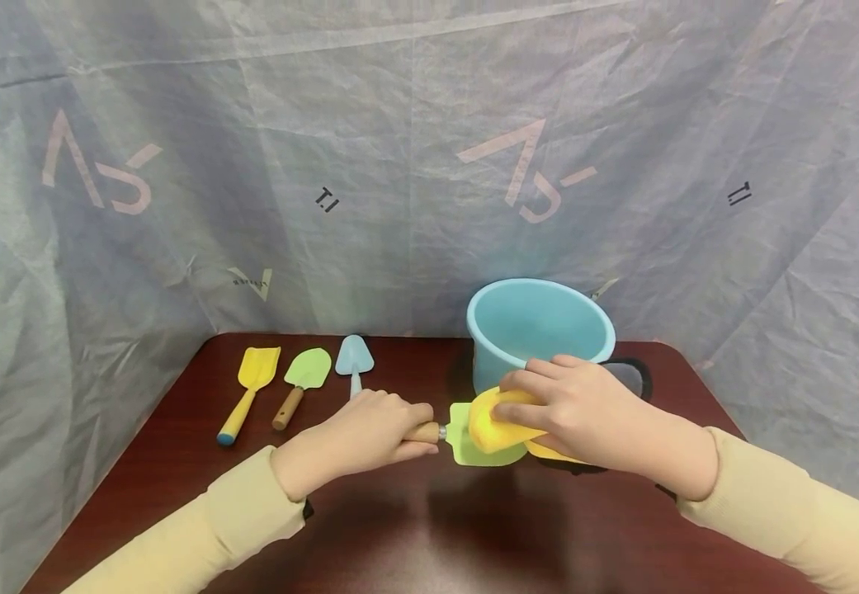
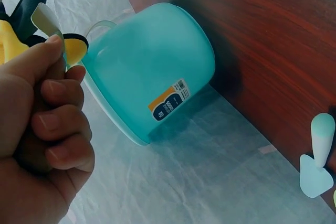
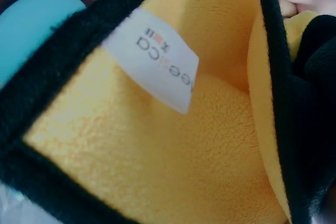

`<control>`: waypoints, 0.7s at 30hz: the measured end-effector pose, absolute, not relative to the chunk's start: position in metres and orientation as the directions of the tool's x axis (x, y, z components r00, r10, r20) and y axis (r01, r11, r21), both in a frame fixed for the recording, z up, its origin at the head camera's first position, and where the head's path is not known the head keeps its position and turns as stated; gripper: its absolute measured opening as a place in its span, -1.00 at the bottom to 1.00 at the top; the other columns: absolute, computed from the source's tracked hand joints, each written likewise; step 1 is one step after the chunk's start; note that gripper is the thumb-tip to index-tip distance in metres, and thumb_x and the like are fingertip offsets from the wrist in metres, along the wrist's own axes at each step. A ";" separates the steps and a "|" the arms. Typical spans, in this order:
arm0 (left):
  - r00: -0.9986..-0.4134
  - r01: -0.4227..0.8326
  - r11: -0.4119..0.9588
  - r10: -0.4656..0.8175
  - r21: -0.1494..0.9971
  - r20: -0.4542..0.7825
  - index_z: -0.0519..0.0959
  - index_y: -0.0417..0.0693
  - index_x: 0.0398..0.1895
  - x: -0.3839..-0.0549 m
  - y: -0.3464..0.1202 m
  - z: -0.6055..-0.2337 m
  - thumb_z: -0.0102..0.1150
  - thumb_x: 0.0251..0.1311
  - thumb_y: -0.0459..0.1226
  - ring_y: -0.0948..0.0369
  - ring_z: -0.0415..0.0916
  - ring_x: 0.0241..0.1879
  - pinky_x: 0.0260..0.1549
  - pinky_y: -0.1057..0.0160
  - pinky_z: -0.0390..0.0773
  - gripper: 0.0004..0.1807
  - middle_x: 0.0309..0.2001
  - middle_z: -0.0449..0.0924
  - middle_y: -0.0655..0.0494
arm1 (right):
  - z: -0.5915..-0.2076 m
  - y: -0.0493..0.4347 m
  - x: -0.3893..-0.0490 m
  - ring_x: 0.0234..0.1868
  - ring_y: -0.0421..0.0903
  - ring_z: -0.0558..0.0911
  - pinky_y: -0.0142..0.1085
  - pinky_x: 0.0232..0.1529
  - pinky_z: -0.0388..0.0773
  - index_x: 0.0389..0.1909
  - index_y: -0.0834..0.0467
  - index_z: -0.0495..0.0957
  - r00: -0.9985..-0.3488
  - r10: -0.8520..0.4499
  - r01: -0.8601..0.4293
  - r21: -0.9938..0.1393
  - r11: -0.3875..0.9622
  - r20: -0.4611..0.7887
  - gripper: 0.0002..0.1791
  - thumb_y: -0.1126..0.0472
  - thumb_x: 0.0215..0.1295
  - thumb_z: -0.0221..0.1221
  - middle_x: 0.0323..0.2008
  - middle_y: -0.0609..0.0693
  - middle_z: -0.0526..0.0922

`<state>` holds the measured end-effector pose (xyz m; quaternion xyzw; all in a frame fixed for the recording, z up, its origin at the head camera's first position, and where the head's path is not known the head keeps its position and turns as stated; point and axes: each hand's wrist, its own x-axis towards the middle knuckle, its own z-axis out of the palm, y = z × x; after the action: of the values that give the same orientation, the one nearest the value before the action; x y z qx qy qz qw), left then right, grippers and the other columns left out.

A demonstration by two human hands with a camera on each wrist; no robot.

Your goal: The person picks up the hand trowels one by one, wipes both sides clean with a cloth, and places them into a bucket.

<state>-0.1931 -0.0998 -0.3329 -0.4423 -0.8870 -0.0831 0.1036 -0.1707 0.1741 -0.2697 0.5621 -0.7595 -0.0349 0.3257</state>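
1. In the head view, at 5 o'clock, the yellow cloth [image 1: 487, 425] hides part of the green trowel [image 1: 464, 433] from us.
2. At 7 o'clock, the left hand [image 1: 365, 429] covers most of its wooden handle [image 1: 423, 431] and the lower end of the light blue trowel [image 1: 355, 359].
3. The right hand [image 1: 578, 412] blocks our view of the lower bucket [image 1: 484, 359].
4. In the left wrist view, we find the label [image 2: 169, 99] print too small to read fully.
5. In the right wrist view, at 10 o'clock, we see the bucket cut off by the left edge.

Head view forward-down; wrist views close; left shares bucket [image 2: 149, 66].
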 end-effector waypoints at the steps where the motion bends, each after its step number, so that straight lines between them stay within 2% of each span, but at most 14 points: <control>1: -0.585 0.804 0.593 0.769 0.053 0.257 0.33 0.15 -0.60 -0.193 -0.099 -0.333 0.18 0.14 0.09 0.36 0.15 -0.75 -0.80 0.39 0.11 -0.63 -0.75 0.15 0.38 | -0.271 0.174 -0.171 -0.39 -0.15 0.49 -0.36 -0.47 0.30 -0.27 -0.04 0.61 -0.163 -0.877 -0.832 0.415 0.368 0.451 -0.59 0.26 -0.28 0.40 -0.27 -0.07 0.57; 6: -0.581 0.806 0.591 0.774 0.044 0.251 0.33 0.16 -0.59 -0.193 -0.096 -0.334 0.18 0.13 0.10 0.37 0.16 -0.76 -0.80 0.39 0.12 -0.64 -0.75 0.17 0.39 | -0.279 0.170 -0.172 -0.34 -0.15 0.51 -0.35 -0.46 0.33 -0.28 -0.04 0.61 -0.170 -0.882 -0.843 0.398 0.361 0.440 -0.60 0.26 -0.28 0.40 -0.27 -0.08 0.58; 14: -0.578 0.808 0.587 0.776 0.047 0.250 0.34 0.16 -0.59 -0.191 -0.095 -0.334 0.18 0.14 0.10 0.36 0.16 -0.75 -0.79 0.39 0.13 -0.64 -0.75 0.16 0.39 | -0.288 0.166 -0.175 -0.33 -0.15 0.51 -0.36 -0.38 0.35 -0.28 -0.03 0.61 -0.129 -0.905 -0.845 0.433 0.314 0.405 -0.56 0.27 -0.35 0.37 -0.27 -0.10 0.58; 21: -0.570 0.815 0.577 0.782 0.054 0.251 0.37 0.16 -0.58 -0.190 -0.094 -0.332 0.19 0.13 0.09 0.37 0.15 -0.74 -0.78 0.40 0.12 -0.66 -0.75 0.17 0.40 | -0.288 0.166 -0.176 -0.36 -0.15 0.48 -0.39 -0.44 0.30 -0.28 -0.04 0.62 -0.115 -0.927 -0.837 0.467 0.284 0.357 -0.55 0.26 -0.38 0.37 -0.29 -0.11 0.58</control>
<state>-0.1903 -0.0942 -0.3321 -0.4526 -0.8822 -0.0821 0.1003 -0.1760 0.1657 -0.2879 0.5938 -0.7430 -0.0747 0.2998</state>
